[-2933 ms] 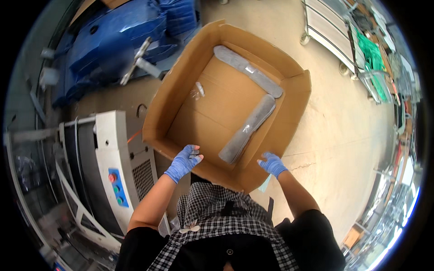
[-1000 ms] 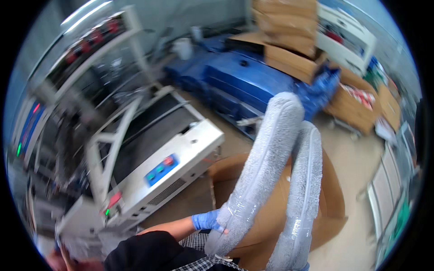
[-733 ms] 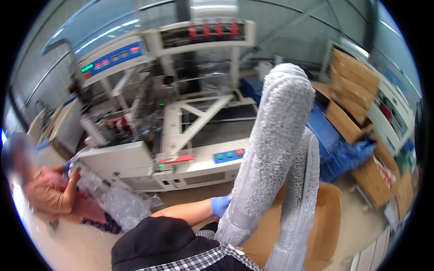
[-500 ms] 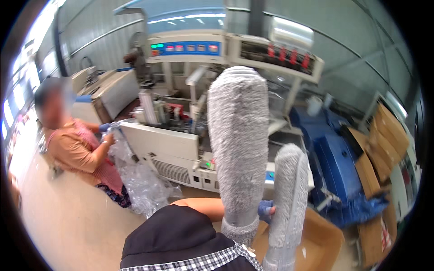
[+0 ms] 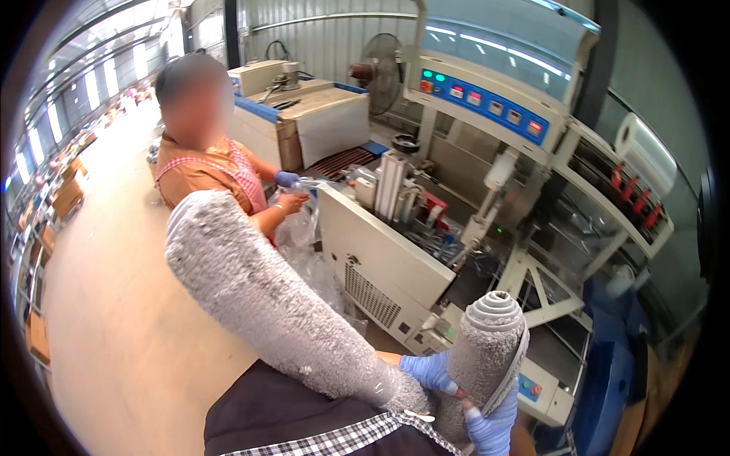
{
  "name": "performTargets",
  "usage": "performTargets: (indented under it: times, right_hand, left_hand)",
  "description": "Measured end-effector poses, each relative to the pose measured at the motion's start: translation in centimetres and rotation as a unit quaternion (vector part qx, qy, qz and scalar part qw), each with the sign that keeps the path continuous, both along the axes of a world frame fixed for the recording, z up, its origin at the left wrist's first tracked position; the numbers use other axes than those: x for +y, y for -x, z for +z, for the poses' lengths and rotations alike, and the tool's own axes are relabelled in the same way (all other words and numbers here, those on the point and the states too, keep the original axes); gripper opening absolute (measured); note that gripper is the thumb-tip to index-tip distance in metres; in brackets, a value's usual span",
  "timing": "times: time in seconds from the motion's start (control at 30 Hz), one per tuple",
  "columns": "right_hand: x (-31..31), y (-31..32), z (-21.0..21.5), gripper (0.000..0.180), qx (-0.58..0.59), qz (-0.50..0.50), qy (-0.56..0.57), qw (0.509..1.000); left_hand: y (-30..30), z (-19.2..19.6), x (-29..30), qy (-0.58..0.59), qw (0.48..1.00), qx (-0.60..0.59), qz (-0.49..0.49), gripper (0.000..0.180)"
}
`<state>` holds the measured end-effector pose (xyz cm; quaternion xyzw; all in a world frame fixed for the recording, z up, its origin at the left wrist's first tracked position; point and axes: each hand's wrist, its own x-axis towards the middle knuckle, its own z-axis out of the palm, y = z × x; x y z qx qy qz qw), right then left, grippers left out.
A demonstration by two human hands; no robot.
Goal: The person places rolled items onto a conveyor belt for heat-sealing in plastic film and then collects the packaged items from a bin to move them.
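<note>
A smaller rolled grey fluffy mat (image 5: 484, 349) stands nearly upright in front of me, its spiral end up. My left hand (image 5: 426, 372), in a blue glove with the thumb tip bare, is closed on its left side. From the right, my right hand (image 5: 496, 425), gloved likewise, grips its lower part with the thumb in front. A longer rolled grey fluffy mat (image 5: 266, 296) leans across my left forearm and my dark clothing, slanting up to the left. It narrows near its lower end, where a clear band seems to circle it. The bottoms of both rolls are partly hidden.
A white machine (image 5: 384, 281) with a blue button panel (image 5: 487, 101) stands ahead. At its left end a co-worker (image 5: 205, 171) handles clear plastic film (image 5: 300, 232). A film roll (image 5: 646, 156) sits at right, above blue covers (image 5: 608, 365). A fan (image 5: 382, 72) stands behind.
My view has turned left. The longer roll has tipped from upright to a leftward slant. The smaller roll now shows its spiral end, and both hands are visible on it.
</note>
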<state>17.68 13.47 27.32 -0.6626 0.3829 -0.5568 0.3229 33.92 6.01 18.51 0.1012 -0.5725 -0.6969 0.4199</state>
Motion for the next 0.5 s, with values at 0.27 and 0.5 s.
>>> performTargets:
  times: [0.27,0.5]
  right_hand:
    - [-12.0,-3.1,-8.0,0.025,0.1,0.069,-0.037,0.992]
    - [-16.9,-8.1,-11.3,0.015,0.164,0.21,-0.004,0.964]
  left_hand:
    - [-10.4,3.2,-1.3,0.188,0.894,0.055,0.404,0.097]
    - [-15.5,10.9,2.5,0.499,0.68,-0.378,0.381,0.043]
